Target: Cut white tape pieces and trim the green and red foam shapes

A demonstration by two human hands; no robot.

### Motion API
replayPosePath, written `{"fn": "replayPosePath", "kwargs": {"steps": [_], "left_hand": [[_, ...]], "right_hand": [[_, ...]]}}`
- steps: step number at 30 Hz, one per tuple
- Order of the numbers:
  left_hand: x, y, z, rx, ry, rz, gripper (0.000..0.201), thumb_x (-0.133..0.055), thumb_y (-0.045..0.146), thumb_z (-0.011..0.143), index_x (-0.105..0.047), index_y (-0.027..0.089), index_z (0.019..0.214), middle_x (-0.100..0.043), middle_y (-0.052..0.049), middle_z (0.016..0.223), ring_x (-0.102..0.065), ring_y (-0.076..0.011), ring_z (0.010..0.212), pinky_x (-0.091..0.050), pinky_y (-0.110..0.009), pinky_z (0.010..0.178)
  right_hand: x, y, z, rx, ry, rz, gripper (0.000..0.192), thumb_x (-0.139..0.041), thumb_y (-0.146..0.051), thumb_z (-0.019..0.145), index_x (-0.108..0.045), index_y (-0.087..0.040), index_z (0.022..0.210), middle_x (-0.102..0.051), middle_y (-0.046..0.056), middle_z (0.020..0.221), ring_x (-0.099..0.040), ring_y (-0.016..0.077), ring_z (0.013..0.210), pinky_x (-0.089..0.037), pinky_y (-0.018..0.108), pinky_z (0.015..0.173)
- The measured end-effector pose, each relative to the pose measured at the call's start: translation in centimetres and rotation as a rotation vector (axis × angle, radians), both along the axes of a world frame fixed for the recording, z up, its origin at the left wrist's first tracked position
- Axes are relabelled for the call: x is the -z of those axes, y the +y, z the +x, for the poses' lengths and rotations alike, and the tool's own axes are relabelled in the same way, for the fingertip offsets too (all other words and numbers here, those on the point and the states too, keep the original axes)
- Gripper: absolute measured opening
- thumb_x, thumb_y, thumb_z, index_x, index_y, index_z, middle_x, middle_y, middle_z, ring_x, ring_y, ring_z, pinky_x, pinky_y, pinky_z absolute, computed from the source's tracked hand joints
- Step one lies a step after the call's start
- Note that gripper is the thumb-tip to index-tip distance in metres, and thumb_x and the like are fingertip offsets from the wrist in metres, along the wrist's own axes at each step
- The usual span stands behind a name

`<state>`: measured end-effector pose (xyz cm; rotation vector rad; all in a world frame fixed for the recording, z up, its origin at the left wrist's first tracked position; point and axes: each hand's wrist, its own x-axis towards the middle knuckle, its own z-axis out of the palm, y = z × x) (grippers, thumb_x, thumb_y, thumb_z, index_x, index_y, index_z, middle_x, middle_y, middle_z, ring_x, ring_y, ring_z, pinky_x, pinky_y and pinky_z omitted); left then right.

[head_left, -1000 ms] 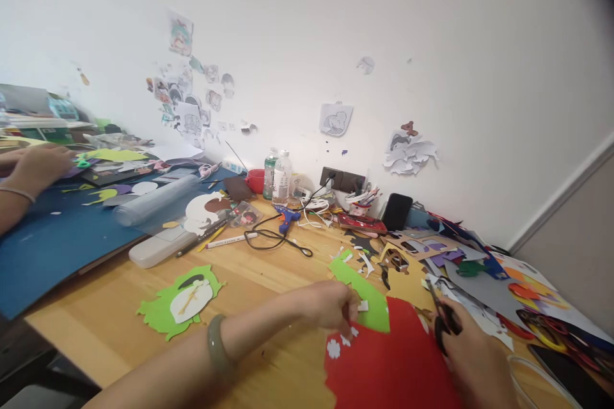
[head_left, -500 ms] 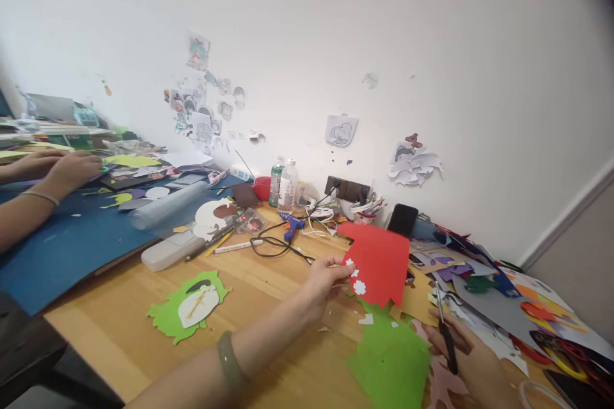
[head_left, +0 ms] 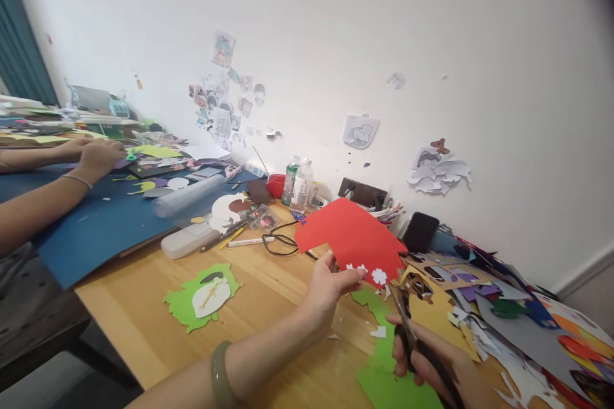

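My left hand [head_left: 330,291] pinches the lower edge of a red paper sheet [head_left: 345,230]. Several small white flower cut-outs [head_left: 378,277] lie on the sheet near my thumb. In my right hand [head_left: 432,358] is a pair of black-handled scissors [head_left: 407,332], its tips pointing up at the red sheet's lower right corner; whether they touch it I cannot tell. Green paper [head_left: 391,367] lies on the table beneath my hands. To the left rests a green cut-out shape [head_left: 201,297] with a white oval piece on top.
Paper scraps [head_left: 518,307] pile up on the right, beside a black phone [head_left: 421,234]. Two bottles [head_left: 301,185] stand by the wall. A white pen [head_left: 249,241] and a pale case [head_left: 187,239] lie further left. Another person's hands [head_left: 96,156] work over a blue board [head_left: 105,220].
The red sheet has turned and tilted in my left hand. My right hand has brought the scissors up and left, close to the sheet's edge. The whole view has shifted left.
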<state>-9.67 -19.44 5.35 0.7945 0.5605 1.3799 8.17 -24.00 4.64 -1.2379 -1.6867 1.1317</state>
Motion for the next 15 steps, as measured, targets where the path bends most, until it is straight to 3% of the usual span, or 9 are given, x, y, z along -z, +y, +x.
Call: {"fn": "replayPosePath", "kwargs": {"steps": [3, 6, 9, 15], "left_hand": [[-0.1, 0.0, -0.3, -0.003, 0.030, 0.023, 0.028, -0.064, 0.017, 0.060, -0.052, 0.013, 0.085, -0.059, -0.003, 0.080, -0.055, -0.0099, 0.066, -0.044, -0.019, 0.056], [-0.2, 0.0, -0.7, 0.044, 0.076, 0.062, 0.019, -0.061, 0.016, 0.062, -0.053, 0.012, 0.078, -0.056, 0.000, 0.069, -0.051, -0.0078, 0.059, -0.044, -0.019, 0.053], [-0.5, -0.2, -0.8, 0.091, 0.115, 0.086, 0.015, -0.061, 0.020, 0.064, -0.053, 0.012, 0.075, -0.055, 0.001, 0.065, -0.049, -0.0076, 0.057, -0.044, -0.019, 0.052], [-0.8, -0.8, -0.5, 0.092, 0.218, 0.043, 0.035, -0.071, 0.030, 0.055, -0.055, 0.012, 0.081, -0.060, -0.004, 0.075, -0.054, -0.0113, 0.063, -0.042, -0.020, 0.053]], "right_hand": [[0.4, 1.7, -0.2, -0.004, 0.063, -0.004, 0.047, -0.058, -0.055, 0.062, -0.066, -0.017, 0.088, -0.058, 0.002, 0.055, -0.056, 0.0168, 0.044, -0.035, 0.024, 0.036], [1.0, 2.3, -0.4, -0.010, 0.112, 0.006, 0.059, -0.056, -0.061, 0.058, -0.063, -0.013, 0.091, -0.055, 0.002, 0.052, -0.052, 0.0154, 0.039, -0.029, 0.023, 0.032], [1.1, 1.9, -0.5, 0.012, 0.148, 0.034, 0.051, -0.057, -0.055, 0.063, -0.061, -0.013, 0.092, -0.051, -0.001, 0.050, -0.048, 0.0127, 0.038, -0.027, 0.023, 0.033], [1.5, 0.8, -0.8, 0.070, 0.142, 0.058, 0.033, -0.060, -0.041, 0.069, -0.059, -0.018, 0.093, -0.053, -0.002, 0.055, -0.049, 0.0113, 0.044, -0.031, 0.023, 0.040]]}}
